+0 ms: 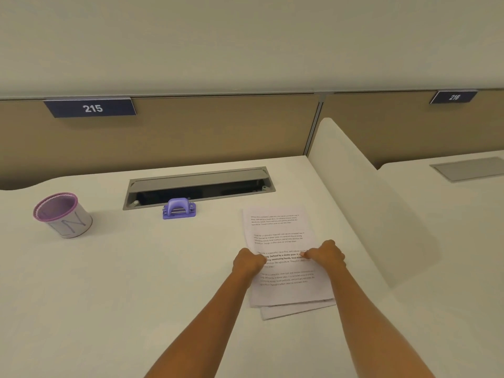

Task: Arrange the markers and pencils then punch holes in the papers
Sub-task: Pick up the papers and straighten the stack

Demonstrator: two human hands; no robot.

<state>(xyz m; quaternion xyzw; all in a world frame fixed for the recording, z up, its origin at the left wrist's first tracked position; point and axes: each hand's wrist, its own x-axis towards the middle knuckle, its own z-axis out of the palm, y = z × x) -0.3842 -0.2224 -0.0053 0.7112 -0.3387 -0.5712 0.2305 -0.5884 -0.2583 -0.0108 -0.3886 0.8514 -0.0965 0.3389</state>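
Note:
A small stack of printed papers point(278, 233) lies on the white desk point(136, 282), right of centre, its sheets slightly fanned at the near edge. My left hand point(248, 261) is closed on the stack's left edge. My right hand point(326, 255) is closed on its right side. A purple hole punch point(179, 209) stands further back, left of the papers. At the far left stands a white pen cup point(64, 215) with a purple rim; I see no markers or pencils in it or on the desk.
A grey cable hatch point(199, 184) is open in the desk behind the punch. A white divider panel point(368, 192) rises just right of the papers. Tan partitions with number plates 215 point(91, 107) and 216 point(454, 97) close the back.

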